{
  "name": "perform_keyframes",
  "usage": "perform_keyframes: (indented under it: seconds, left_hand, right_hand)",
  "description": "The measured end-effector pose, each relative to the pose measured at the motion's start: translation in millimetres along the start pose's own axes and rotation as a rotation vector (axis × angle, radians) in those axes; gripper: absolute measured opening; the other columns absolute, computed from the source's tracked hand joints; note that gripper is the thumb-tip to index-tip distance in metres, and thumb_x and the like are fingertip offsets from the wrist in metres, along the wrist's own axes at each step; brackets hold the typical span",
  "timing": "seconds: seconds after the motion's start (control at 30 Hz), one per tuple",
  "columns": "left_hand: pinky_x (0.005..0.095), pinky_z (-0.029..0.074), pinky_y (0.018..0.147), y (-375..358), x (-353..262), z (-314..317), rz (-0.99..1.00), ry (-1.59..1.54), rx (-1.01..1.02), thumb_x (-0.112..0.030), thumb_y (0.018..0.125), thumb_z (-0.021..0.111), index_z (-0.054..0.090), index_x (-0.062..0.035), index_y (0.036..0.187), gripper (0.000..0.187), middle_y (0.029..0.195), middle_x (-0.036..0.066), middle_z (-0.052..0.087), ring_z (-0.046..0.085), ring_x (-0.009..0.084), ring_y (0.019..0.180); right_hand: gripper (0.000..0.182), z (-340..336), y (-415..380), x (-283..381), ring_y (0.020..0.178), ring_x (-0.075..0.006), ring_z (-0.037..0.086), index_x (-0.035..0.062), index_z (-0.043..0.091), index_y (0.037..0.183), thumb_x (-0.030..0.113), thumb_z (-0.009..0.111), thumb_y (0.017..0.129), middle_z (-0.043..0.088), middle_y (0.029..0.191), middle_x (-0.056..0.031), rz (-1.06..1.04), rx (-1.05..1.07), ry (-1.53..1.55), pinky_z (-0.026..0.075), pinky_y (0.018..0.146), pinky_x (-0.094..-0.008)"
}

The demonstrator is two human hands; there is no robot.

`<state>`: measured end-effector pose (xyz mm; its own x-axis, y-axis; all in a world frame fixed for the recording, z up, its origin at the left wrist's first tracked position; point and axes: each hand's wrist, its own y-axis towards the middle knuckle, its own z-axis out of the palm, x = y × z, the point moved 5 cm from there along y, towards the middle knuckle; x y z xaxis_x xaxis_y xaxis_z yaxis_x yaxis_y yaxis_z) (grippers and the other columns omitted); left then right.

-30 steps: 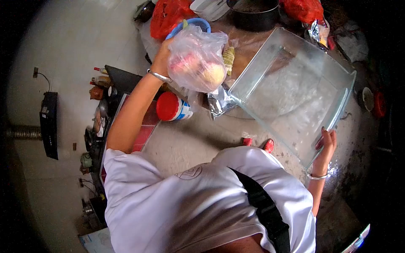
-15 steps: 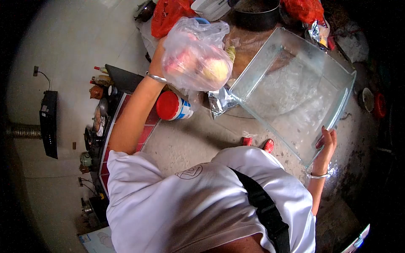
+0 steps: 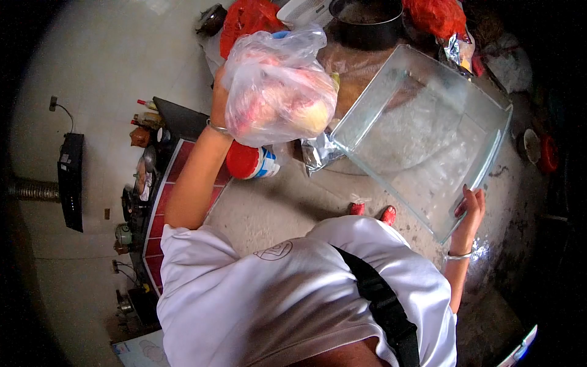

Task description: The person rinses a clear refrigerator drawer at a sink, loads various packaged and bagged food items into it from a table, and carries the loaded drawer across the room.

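A clear plastic bag [image 3: 278,92] holds several round red and yellow fruits, possibly peaches or apples. My left hand [image 3: 218,98] holds it up at the upper left; the bag covers most of the fingers. On the right, my right hand [image 3: 469,211] grips the near right rim of a glass tank [image 3: 373,171], fingers closed around the edge. The tank stands tilted in view, its open top toward me, with no fruit visible inside. Bag and tank are apart, with a silver foil packet [image 3: 321,151] between them lower down.
A tub with a red lid [image 3: 243,161] stands below the bag. At the back are a dark round pan [image 3: 367,21], a red plastic bag [image 3: 247,21] and another red bag [image 3: 435,17]. A red-tiled counter [image 3: 177,202] runs along the left.
My left hand and the bag of fruit have moved slightly left and down, now covering part of the red-lidded tub. The glass tank and my right hand have shifted very little.
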<state>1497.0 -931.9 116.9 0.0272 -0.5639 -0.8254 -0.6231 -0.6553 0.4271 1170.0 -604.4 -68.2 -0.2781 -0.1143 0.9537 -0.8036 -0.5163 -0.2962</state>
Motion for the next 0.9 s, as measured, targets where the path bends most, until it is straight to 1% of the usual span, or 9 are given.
perform_keyframes:
  seconds: [0.07, 0.2, 0.3, 0.37, 0.5, 0.6, 0.67, 0.73, 0.9]
  left_hand:
    - [0.0300, 0.048, 0.078, 1, -7, 0, 0.058, 0.090, 0.024, -0.012, 0.074, 0.066, 0.059, -0.0014, 0.099, 0.028, 0.097, 0.008, 0.062, 0.059, 0.0164, 0.088]
    - [0.0301, 0.047, 0.078, 0, -22, 6, 0.105, 0.035, 0.038, -0.011, 0.073, 0.067, 0.060, -0.0019, 0.096, 0.027, 0.097, 0.008, 0.062, 0.059, 0.0161, 0.087]
    - [0.0308, 0.047, 0.078, -5, -21, 4, 0.119, 0.058, -0.035, -0.012, 0.071, 0.068, 0.060, -0.0021, 0.094, 0.027, 0.097, 0.009, 0.062, 0.059, 0.0175, 0.087]
    - [0.0316, 0.047, 0.079, -8, -21, 1, 0.169, 0.150, -0.069, -0.012, 0.070, 0.069, 0.061, -0.0023, 0.094, 0.027, 0.096, 0.009, 0.062, 0.059, 0.0191, 0.087]
    - [0.0334, 0.045, 0.082, -9, -32, -1, 0.363, 0.422, -0.059, -0.012, 0.069, 0.068, 0.061, -0.0029, 0.093, 0.026, 0.096, 0.010, 0.062, 0.059, 0.0224, 0.089]
    - [0.0336, 0.045, 0.083, -11, -33, -3, 0.442, 0.469, -0.041, -0.013, 0.071, 0.067, 0.060, -0.0032, 0.096, 0.028, 0.097, 0.010, 0.062, 0.058, 0.0231, 0.091]
    - [0.0331, 0.045, 0.084, -14, -31, -4, 0.435, 0.507, -0.032, -0.014, 0.072, 0.066, 0.059, -0.0032, 0.098, 0.029, 0.099, 0.010, 0.061, 0.057, 0.0225, 0.092]
    - [0.0326, 0.045, 0.085, -17, -25, -4, 0.395, 0.560, -0.020, -0.015, 0.074, 0.064, 0.058, -0.0031, 0.101, 0.031, 0.100, 0.010, 0.060, 0.057, 0.0218, 0.094]
    - [0.0313, 0.045, 0.087, -22, 8, -14, 0.189, 0.747, 0.042, -0.017, 0.078, 0.062, 0.055, -0.0029, 0.109, 0.035, 0.104, 0.010, 0.058, 0.055, 0.0203, 0.099]
  right_hand:
    - [0.014, 1, -2, 2, 0.043, -0.0052, 0.036, 0.0111, 0.049, 0.075, 0.019, 0.060, 0.079, 0.040, 0.057, 0.0048, -0.008, -0.002, -0.010, 0.028, 0.041, -0.0199]
    - [0.016, -1, -1, 0, 0.043, -0.0054, 0.036, 0.0115, 0.047, 0.073, 0.018, 0.060, 0.078, 0.039, 0.057, 0.0047, -0.011, 0.014, -0.005, 0.028, 0.041, -0.0204]
    - [0.017, -3, -1, -3, 0.043, -0.0054, 0.036, 0.0116, 0.047, 0.072, 0.019, 0.061, 0.078, 0.038, 0.056, 0.0046, -0.013, 0.016, 0.008, 0.027, 0.040, -0.0207]
    - [0.017, -4, -2, -4, 0.043, -0.0054, 0.036, 0.0116, 0.047, 0.071, 0.019, 0.061, 0.078, 0.038, 0.056, 0.0047, -0.019, 0.016, 0.003, 0.027, 0.040, -0.0208]
    - [0.017, -4, -3, -4, 0.043, -0.0052, 0.035, 0.0116, 0.047, 0.072, 0.019, 0.061, 0.078, 0.038, 0.057, 0.0047, -0.015, 0.022, 0.005, 0.027, 0.040, -0.0207]
    - [0.017, -4, -3, -4, 0.043, -0.0052, 0.035, 0.0114, 0.047, 0.072, 0.019, 0.060, 0.079, 0.038, 0.056, 0.0046, -0.021, 0.018, -0.002, 0.027, 0.040, -0.0207]
    - [0.016, -2, -5, -1, 0.043, -0.0053, 0.035, 0.0111, 0.047, 0.073, 0.019, 0.060, 0.079, 0.038, 0.056, 0.0046, -0.037, -0.007, -0.028, 0.027, 0.040, -0.0207]
    - [0.016, -3, -4, -4, 0.043, -0.0053, 0.035, 0.0111, 0.047, 0.073, 0.019, 0.060, 0.079, 0.038, 0.056, 0.0046, -0.009, -0.003, -0.015, 0.027, 0.041, -0.0207]
    - [0.016, -4, -4, -7, 0.042, -0.0054, 0.035, 0.0110, 0.046, 0.073, 0.018, 0.059, 0.079, 0.037, 0.056, 0.0045, 0.010, 0.007, 0.019, 0.027, 0.041, -0.0210]
